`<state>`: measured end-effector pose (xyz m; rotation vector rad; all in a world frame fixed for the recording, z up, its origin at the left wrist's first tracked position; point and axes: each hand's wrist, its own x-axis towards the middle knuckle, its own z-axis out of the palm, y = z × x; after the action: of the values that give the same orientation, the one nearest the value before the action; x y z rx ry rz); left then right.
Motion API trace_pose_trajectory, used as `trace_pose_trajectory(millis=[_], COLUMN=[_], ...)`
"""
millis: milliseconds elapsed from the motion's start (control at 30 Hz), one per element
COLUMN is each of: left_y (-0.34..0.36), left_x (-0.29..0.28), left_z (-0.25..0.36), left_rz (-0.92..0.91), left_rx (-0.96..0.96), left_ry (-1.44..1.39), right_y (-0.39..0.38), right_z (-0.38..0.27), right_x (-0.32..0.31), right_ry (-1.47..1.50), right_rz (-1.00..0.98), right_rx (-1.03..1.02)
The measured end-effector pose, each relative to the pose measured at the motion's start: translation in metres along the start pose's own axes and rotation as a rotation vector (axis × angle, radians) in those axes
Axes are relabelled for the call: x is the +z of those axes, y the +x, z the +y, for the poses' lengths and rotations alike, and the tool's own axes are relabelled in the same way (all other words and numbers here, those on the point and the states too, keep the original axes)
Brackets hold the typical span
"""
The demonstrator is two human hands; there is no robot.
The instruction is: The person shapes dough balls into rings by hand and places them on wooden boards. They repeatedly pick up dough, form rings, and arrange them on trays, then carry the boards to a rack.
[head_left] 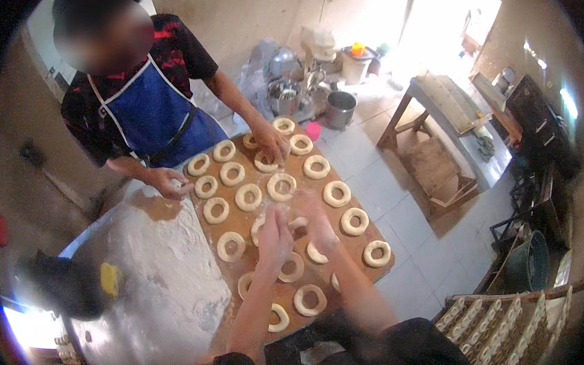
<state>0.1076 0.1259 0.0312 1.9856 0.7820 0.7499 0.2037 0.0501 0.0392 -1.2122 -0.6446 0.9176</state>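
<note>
Several rings of pale dough (281,187) lie spaced apart on a flour-dusted brown board (257,216). Over the middle of it are both my hands, close together and facing each other. My left hand (275,236) shows edge-on, its fingers partly hidden, above a dough ring (290,267). Motion smears my right hand (318,222), whose fingers reach forward; I see nothing clearly held in either. Across the board, a co-worker in a blue apron (148,105) has one hand (271,142) on a dough ring (265,162), the other (170,183) at the board's left edge.
Left of the board, a worktop (157,271) is thick with white flour. Pots (341,108) and a mixer (318,44) stand at the back. A low table (448,116) is to the right. A rack (508,326) with rows of small dough pieces fills the lower right.
</note>
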Motion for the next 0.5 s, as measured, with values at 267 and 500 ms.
trace_pose_trajectory(millis=[267,500], left_y=[0.020,0.033], left_x=[0.058,0.062], left_z=[0.019,0.037], left_rz=[-0.011,-0.086], left_rx=[-0.049,-0.195], left_ry=[0.032,-0.040], right_y=[0.022,0.031], right_z=[0.012,-0.022], right_x=[-0.072,-0.084], right_ry=[-0.075,0.010], right_rz=[-0.134,-0.205], right_rx=[-0.218,0.116])
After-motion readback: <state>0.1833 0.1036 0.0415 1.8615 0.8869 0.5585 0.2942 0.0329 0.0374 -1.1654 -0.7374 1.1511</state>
